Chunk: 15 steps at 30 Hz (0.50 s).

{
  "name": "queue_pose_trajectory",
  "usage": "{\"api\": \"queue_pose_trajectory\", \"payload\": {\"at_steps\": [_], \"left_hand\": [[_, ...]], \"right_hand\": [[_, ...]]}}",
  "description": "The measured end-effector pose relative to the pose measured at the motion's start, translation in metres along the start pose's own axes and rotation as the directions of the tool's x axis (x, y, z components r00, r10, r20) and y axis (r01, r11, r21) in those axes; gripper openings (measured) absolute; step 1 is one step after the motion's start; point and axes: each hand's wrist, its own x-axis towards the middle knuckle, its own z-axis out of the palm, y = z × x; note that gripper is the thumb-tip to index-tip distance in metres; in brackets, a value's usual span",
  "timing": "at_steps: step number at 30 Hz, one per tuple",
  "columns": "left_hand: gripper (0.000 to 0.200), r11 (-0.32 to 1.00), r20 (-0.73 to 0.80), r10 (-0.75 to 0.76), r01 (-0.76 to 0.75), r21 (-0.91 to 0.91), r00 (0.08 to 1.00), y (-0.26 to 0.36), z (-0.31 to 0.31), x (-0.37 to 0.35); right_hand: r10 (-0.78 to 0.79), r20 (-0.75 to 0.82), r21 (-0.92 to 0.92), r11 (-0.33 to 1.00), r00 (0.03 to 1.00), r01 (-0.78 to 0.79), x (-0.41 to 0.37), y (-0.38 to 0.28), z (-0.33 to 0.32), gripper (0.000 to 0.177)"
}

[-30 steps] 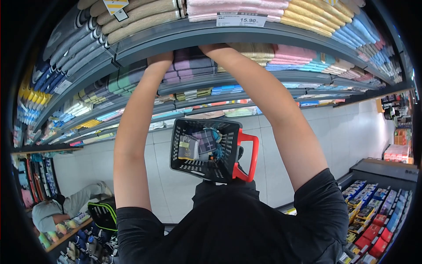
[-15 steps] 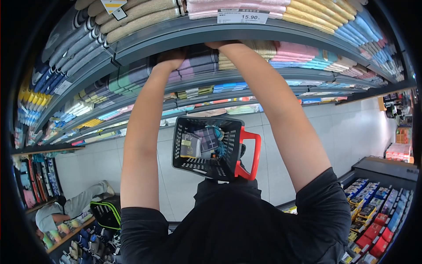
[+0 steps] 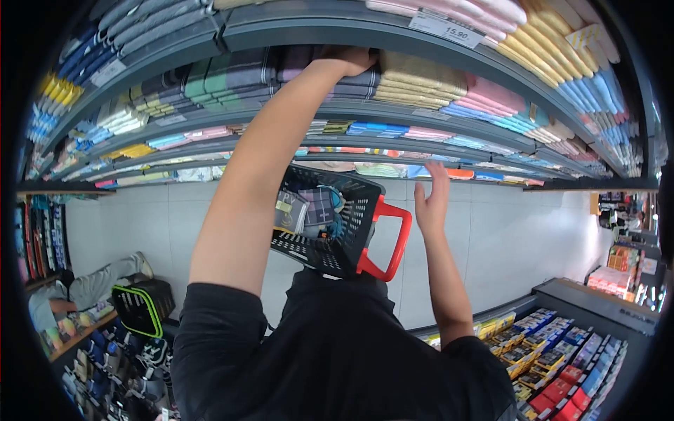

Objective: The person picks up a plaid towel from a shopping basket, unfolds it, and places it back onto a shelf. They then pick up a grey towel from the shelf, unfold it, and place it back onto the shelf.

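My left hand (image 3: 353,59) reaches under the upper shelf edge onto folded dark purple-and-grey plaid towels (image 3: 295,69), right beside a stack of beige towels (image 3: 418,81). Its fingertips are hidden, so I cannot see whether it grips a towel. My right hand (image 3: 433,198) is in the air with its fingers stretched out, holding nothing, up and to the right of the red handle (image 3: 403,242) of a black shopping basket (image 3: 354,235). Inside the basket lie a grey packet (image 3: 290,210), a purple plaid folded cloth (image 3: 318,205) and something teal.
Shelves of folded towels run across the top, with a price tag (image 3: 446,27) reading 15.90 on the upper edge. A display of small packages (image 3: 554,358) stands at lower right. At lower left, a person in grey trousers (image 3: 112,274) is near a green-rimmed basket (image 3: 144,307).
My right hand has come off the shelf and down beside the basket handle. My left hand has shifted right along the plaid towels. The view has shifted slightly.
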Motion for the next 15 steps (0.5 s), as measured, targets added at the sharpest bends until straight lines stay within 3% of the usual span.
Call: {"api": "queue_pose_trajectory", "payload": {"at_steps": [4, 6, 8, 11, 13, 14, 15], "left_hand": [[0.07, 0.983, -0.029, -0.067, 0.071, 0.17, 0.997, -0.016, 0.023, 0.01], [0.076, 0.979, 0.046, -0.183, 0.178, 0.094, 0.982, -0.011, 0.025, 0.01], [0.073, 0.979, -0.042, -0.185, 0.188, 0.08, 0.982, -0.002, 0.029, 0.001], [0.068, 0.979, -0.175, -0.181, 0.194, 0.064, 0.968, 0.011, 0.03, -0.018], [0.056, 0.939, 0.015, -0.186, 0.182, -0.293, 0.982, 0.034, 0.013, -0.059], [0.046, 0.961, -0.228, -0.044, -0.021, -0.276, 0.973, 0.044, 0.02, -0.088], [0.044, 0.921, -0.475, 0.102, -0.264, -0.288, 0.874, 0.053, 0.028, -0.119]], "right_hand": [[0.176, 0.095, -0.051, 0.984, 0.98, -0.172, -0.086, 0.035, 0.015, 0.06], [0.304, 0.111, -0.006, 0.952, 0.946, -0.305, -0.114, 0.044, 0.025, 0.064], [0.445, 0.134, 0.087, 0.885, 0.885, -0.458, -0.133, 0.048, 0.037, 0.067], [0.414, 0.11, -0.062, 0.91, 0.904, -0.409, -0.17, 0.087, 0.072, 0.066], [0.639, 0.258, 0.242, 0.683, 0.724, -0.689, -0.164, 0.066, 0.071, 0.056], [0.703, 0.36, 0.361, 0.501, 0.613, -0.786, -0.159, 0.055, 0.069, 0.051], [0.712, 0.357, 0.356, 0.495, 0.604, -0.793, -0.156, 0.051, 0.068, 0.047]]}}
